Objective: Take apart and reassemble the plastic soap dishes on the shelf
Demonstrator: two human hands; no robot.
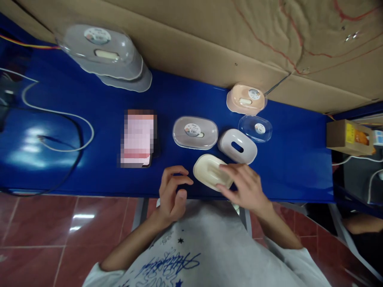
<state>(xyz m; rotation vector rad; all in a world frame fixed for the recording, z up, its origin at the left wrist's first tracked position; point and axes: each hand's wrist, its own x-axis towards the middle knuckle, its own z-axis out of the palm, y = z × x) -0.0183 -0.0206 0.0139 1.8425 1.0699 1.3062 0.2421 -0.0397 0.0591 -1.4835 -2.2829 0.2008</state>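
My right hand (247, 185) spans the right end of a shallow cream oval dish (206, 169), its fingertips at the far side and the thumb at the near rim. The dish lies near the table's front edge. To its left my left hand (173, 191) is raised with curved, parted fingers, holding nothing. Just behind the dish rests a pale oval cover (229, 139) with a slot in its top. Beside that cover sits a greyish oval box (194, 137) under a clear, labelled lid. A separate clear lid (254, 129) with a round label lies behind the slotted cover.
Peach oval boxes (243, 101) stand near the cardboard backing (194, 48). Stacked grey boxes (104, 56) are at the back left. A phone with a blurred screen (137, 137) and a white cable (86, 119) lie on the blue table (287, 171). A small carton (341, 137) is at right.
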